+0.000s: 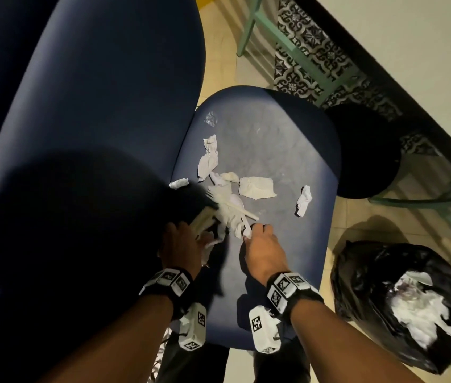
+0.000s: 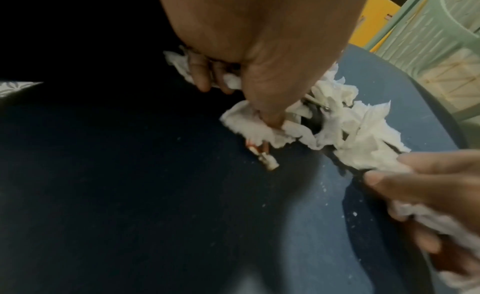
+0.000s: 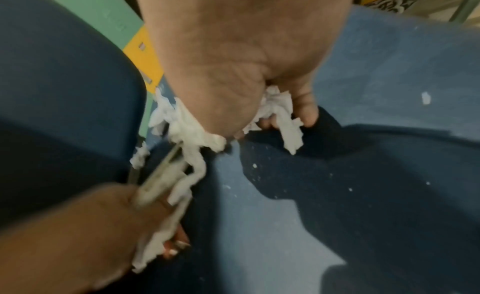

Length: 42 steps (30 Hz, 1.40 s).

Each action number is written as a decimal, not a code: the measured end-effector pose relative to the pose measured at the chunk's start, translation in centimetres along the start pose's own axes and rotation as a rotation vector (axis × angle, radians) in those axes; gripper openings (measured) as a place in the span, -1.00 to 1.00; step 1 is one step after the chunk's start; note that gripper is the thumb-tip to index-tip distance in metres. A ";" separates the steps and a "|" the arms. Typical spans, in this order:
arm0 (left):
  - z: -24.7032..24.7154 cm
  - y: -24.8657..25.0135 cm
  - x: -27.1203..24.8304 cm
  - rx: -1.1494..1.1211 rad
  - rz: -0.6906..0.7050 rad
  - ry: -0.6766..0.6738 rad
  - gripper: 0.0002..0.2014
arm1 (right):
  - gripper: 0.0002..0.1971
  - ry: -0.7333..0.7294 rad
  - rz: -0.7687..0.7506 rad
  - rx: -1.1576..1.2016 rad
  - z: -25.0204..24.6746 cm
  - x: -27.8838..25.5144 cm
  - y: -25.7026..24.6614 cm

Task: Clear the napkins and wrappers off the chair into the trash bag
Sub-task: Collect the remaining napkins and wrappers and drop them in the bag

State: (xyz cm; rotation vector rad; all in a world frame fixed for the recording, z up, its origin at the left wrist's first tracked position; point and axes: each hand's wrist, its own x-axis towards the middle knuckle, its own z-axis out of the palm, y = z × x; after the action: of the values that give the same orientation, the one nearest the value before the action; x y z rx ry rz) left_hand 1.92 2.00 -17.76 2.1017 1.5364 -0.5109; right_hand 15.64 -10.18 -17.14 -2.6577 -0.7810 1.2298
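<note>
Both hands, left hand and right hand, fingers clamped on torn napkins over chair seat; scraps likely to shed before trash bag, tissue shredding.

The navy chair seat under my hands carries the litter. A clear wrapper lies near its back edge, a long crumpled napkin below it, a flat napkin mid-seat and a small wad toward the right edge. A pale stick lies among the torn tissue nearest me. White crumbs speckle the fabric. The trash bag sits on the tiled floor beside the chair.
</note>
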 end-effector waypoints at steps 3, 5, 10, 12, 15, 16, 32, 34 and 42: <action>0.6 -0.8 -0.8 0.098 0.092 0.018 -0.52 | -0.80 -0.122 -0.006 0.032 -2.3 -2.0 0.8; 0.9 -1.2 -1.3 0.065 0.106 0.042 -0.65 | -0.77 -0.157 -0.003 -0.006 -3.9 -3.6 1.6; 0.1 -1.5 -2.3 -0.276 -0.007 0.085 -0.81 | -0.73 -0.004 -0.018 -0.072 -7.1 -5.2 3.4; -0.4 -1.4 -2.7 -0.328 -0.044 0.115 -0.84 | -0.87 0.099 -0.023 -0.012 -8.0 -5.0 3.8; -0.9 -1.2 -3.1 -0.246 -0.044 0.105 -0.76 | -0.86 0.280 0.012 0.104 -8.5 -2.9 4.4; -1.1 -1.2 -3.2 -0.224 -0.057 0.093 -0.67 | -0.78 0.332 0.045 0.139 -8.5 -1.8 4.6; 0.3 -3.4 -2.2 -0.040 -0.073 -0.054 -0.75 | -0.89 0.271 -0.040 0.154 -8.0 4.7 1.7; 0.4 -3.5 -2.5 -0.087 -0.036 -0.004 -0.77 | -0.81 0.231 -0.196 0.157 -7.1 3.8 -0.1; -4.0 1.1 1.8 -0.457 0.021 0.255 -0.72 | -0.28 0.020 -0.195 -0.112 0.3 3.0 -4.4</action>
State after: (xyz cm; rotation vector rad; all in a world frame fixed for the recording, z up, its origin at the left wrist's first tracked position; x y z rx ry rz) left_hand 3.58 5.45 -15.31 1.8685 1.5826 0.1189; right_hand 15.27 -4.91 -18.05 -2.5979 -1.1075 1.1400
